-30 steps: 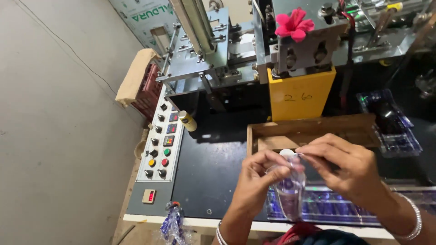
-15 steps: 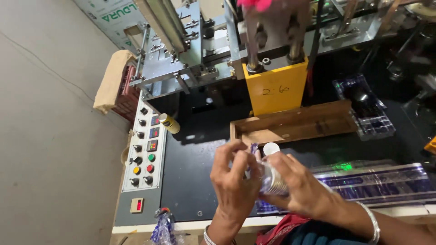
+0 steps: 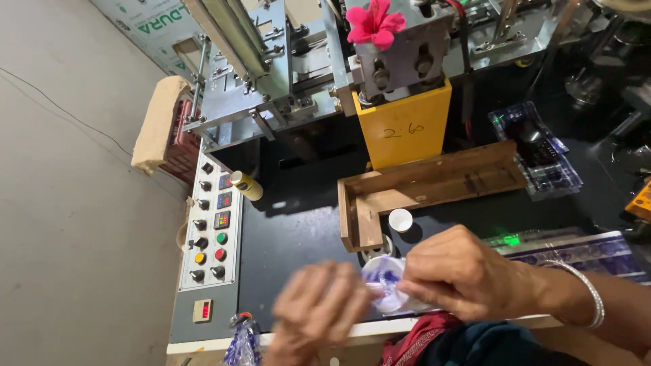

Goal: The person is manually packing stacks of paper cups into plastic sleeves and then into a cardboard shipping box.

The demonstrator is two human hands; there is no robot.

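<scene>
Now right hand [image 3: 468, 274] grip shut on paper cup [image 3: 385, 281], left hand [image 3: 319, 312] blurred, touching it

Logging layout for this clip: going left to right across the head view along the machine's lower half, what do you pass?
Control panel → yellow bottle → left hand → printed paper cup → right hand → silver bangle.

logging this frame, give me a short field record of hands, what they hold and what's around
left hand: left hand, blurred, at the paper cups
right hand: right hand, bangle on wrist, gripping the paper cups
held item: paper cups, white with blue print
nearby: single white cup by the wooden tray
machine: yellow block, pink flower above
left side: control panel
</scene>
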